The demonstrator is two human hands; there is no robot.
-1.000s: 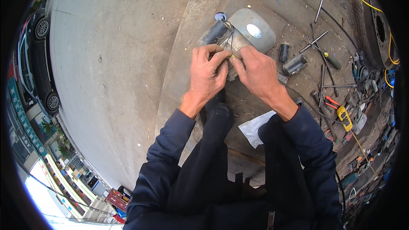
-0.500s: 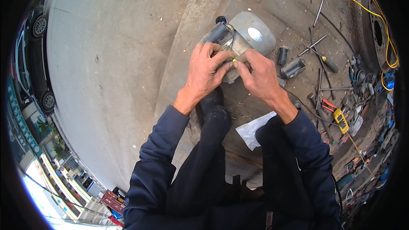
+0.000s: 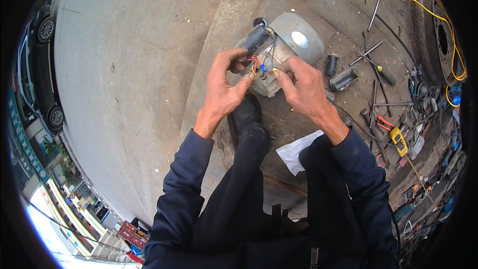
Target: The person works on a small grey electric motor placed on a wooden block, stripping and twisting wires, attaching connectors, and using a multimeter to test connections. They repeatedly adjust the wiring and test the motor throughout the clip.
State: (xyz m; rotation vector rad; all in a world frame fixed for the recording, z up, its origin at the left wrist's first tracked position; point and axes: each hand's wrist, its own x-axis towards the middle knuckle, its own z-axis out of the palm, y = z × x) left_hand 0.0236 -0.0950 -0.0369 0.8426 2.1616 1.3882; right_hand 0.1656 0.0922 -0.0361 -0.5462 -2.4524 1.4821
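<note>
A dusty electric motor with a grey rounded cover (image 3: 311, 45) lies on the ground ahead of my knees. A black cylinder (image 3: 258, 40) sits along its side, and dark cables run over the body. From its open wiring recess come red wires (image 3: 253, 59) and a blue wire connector (image 3: 263, 68). My right hand (image 3: 306, 87) pinches a small yellow wire connector (image 3: 275, 69) between thumb and fingertips at the recess. To the left of the wires, my left hand (image 3: 223, 82) has its thumb and forefinger apart with nothing between them; its other fingers are curled.
Right of the motor lie a black cylinder (image 3: 330, 65), an open cylindrical shell (image 3: 343, 79), a screwdriver (image 3: 386, 75) and several metal rods. Farther right is a yellow multimeter (image 3: 399, 142) beside red-handled pliers (image 3: 384, 123). White paper (image 3: 295, 154) lies near my right knee.
My left hand has let go at the recess and drawn back left, its thumb and forefinger parting. The red wires and blue connector now show. My right hand stays nearly in place.
</note>
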